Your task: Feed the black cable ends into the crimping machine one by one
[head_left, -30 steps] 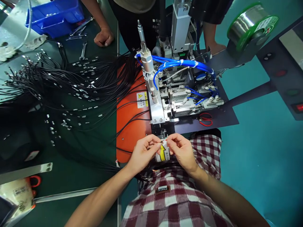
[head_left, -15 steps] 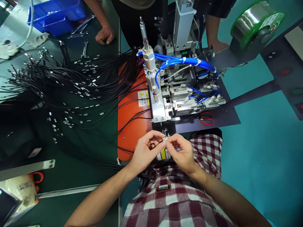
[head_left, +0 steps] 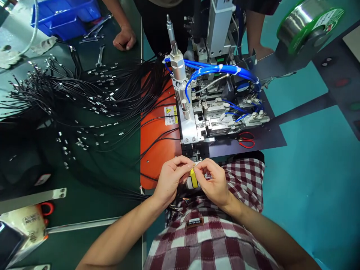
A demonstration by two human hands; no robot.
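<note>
My left hand (head_left: 171, 177) and my right hand (head_left: 214, 180) meet in front of the machine, each closed in a pinch. Between their fingertips is a tiny piece that looks like a thin wire (head_left: 194, 166); the fingers mostly hide it. Just under the fingertips shows a white label with a yellow stripe (head_left: 193, 179). Loose cable ends with bare coloured wires (head_left: 184, 199) lie by my left wrist, near the checked cloth on my lap. Beyond my hands stands a metal bench machine (head_left: 189, 125) with blue air tubes (head_left: 219, 69).
Black cables (head_left: 112, 97) with metal connectors spread across the green table at left, some crossing the orange plate (head_left: 157, 150). Red-handled scissors (head_left: 246, 140) lie right of the machine. Solder spool (head_left: 302, 22), blue bin (head_left: 63, 22) and wrench (head_left: 100, 56) sit farther off. Another person's hand (head_left: 125, 38) rests opposite.
My fingertips have shifted slightly left and closed in more around the tiny piece. More bare wire ends show by my left wrist. The view has shifted slightly.
</note>
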